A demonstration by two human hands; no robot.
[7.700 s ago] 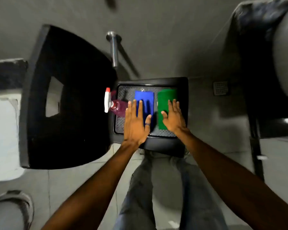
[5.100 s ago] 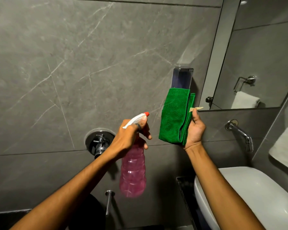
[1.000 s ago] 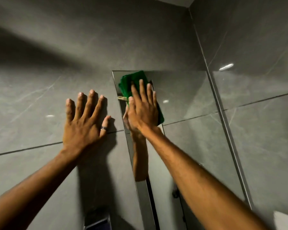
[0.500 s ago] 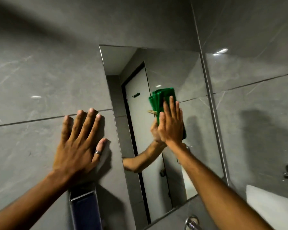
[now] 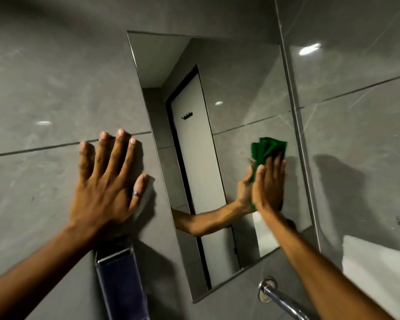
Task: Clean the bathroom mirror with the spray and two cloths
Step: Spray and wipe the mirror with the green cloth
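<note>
Nearest, at the bottom edge, a dark blue dispenser (image 5: 123,282) hangs on the tiled wall (image 5: 44,77) below the left hand (image 5: 106,181), and a chrome tap (image 5: 280,296) juts out low on the right beside a white basin (image 5: 379,262). The left hand lies flat on the tile just left of the mirror (image 5: 229,93), fingers spread and empty, a ring on the thumb; this looks like a brace, steadying the body while the other arm reaches and pushes. The right hand (image 5: 269,183) is open too, fingers pressed together, palm bearing flat on the green cloth (image 5: 267,147) and pinning it to the glass near the mirror's right edge, about mid-height; a flat palm spreads pressure over the folded pad, which suits wiping better than a pinch would. The cloth is bunched in several folds, bright green, its upper part showing above the fingertips, its double showing in the glass with the reflected arm. The mirror is a tall frameless pane set on grey tile, reflecting a white door and a hook; whether streaks or wet remain I cannot tell. Neither the spray nor the second cloth is in view
</note>
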